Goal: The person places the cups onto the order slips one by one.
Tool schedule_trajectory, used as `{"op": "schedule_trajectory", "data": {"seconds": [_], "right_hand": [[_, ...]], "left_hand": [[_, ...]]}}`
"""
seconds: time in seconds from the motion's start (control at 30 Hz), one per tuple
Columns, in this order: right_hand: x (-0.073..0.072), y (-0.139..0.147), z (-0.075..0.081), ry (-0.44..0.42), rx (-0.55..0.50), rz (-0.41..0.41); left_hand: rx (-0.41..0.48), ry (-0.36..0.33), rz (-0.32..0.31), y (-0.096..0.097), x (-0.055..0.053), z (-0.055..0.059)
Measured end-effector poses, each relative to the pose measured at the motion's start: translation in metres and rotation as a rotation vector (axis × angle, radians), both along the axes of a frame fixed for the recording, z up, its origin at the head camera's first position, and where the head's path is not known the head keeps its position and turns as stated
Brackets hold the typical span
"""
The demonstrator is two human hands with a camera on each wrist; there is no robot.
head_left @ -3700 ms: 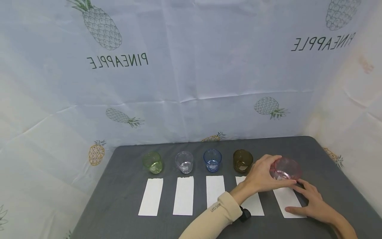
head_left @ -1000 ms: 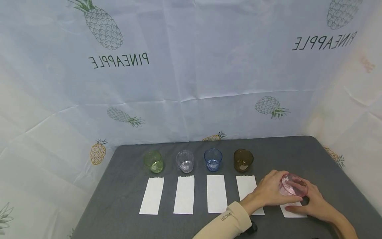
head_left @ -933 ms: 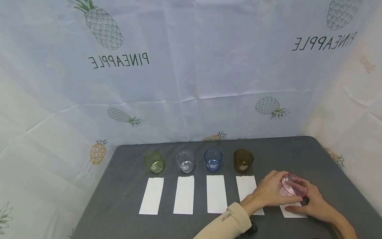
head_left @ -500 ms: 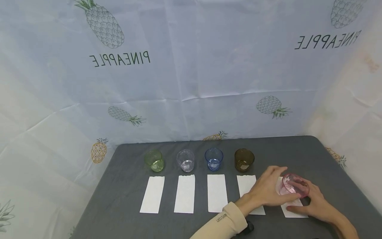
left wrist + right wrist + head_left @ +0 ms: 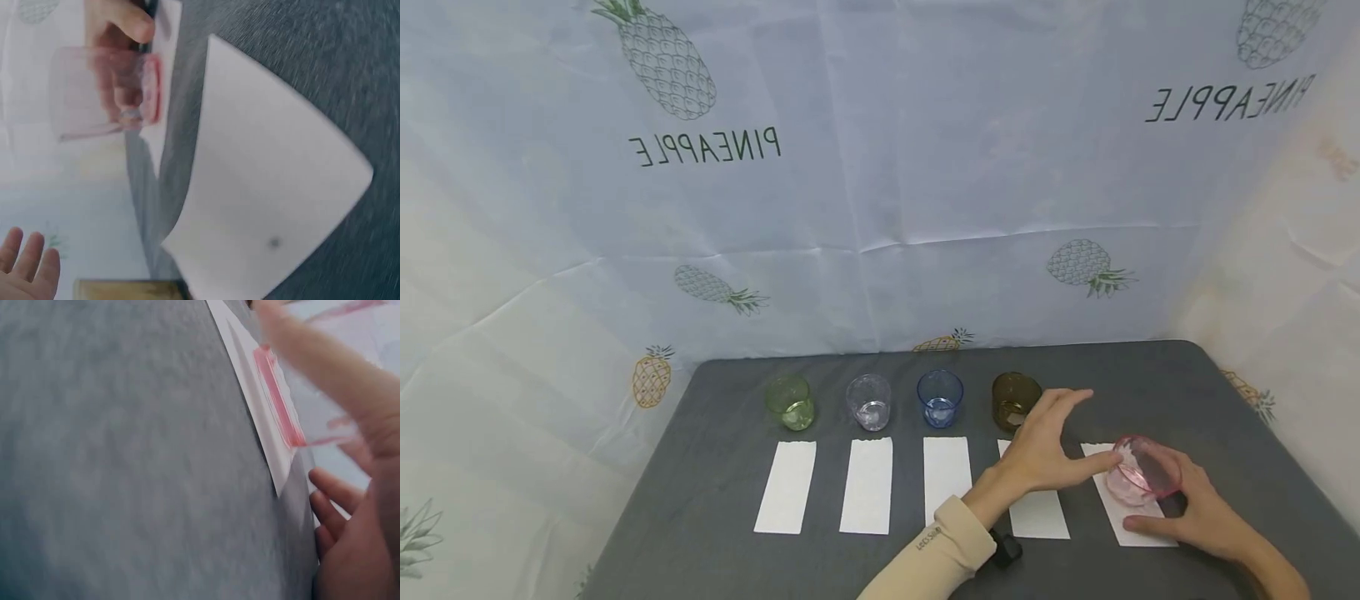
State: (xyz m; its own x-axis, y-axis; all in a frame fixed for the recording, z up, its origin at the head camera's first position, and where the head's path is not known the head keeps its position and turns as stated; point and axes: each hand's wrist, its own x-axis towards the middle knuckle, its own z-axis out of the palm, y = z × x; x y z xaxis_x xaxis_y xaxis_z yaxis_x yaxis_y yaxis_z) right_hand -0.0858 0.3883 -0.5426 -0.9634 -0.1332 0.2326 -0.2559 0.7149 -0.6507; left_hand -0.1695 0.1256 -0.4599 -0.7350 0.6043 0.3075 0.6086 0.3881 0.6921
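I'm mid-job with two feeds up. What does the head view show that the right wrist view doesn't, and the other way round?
Head only: the green glass, clear glass and blue glass in a row, plus the beige sleeve on the left arm.

Right wrist only: a close, side-on look at the pink glass, which appears to rest on a white paper strip.

Both: that glass, that strip, the right hand cupped around the glass, and the grey table.
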Motion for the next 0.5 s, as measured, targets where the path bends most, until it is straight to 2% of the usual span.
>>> {"op": "schedule_trajectory", "data": {"seconds": [0.2,0.3,0.5], "right_hand": [[0.007,0.007,0.016,0.128,-0.116,0.057],[0.009,0.01,0.029,0.188,-0.132,0.062],[0.012,0.013,0.058,0.249,-0.141,0.073]], "left_hand": [[0.034,-0.021,0.008,-0.014,-0.007,0.01],[0.043,-0.05,0.031,-0.021,-0.011,0.012],[0.063,-0.076,0.06,-0.034,-0.018,0.013]]}}
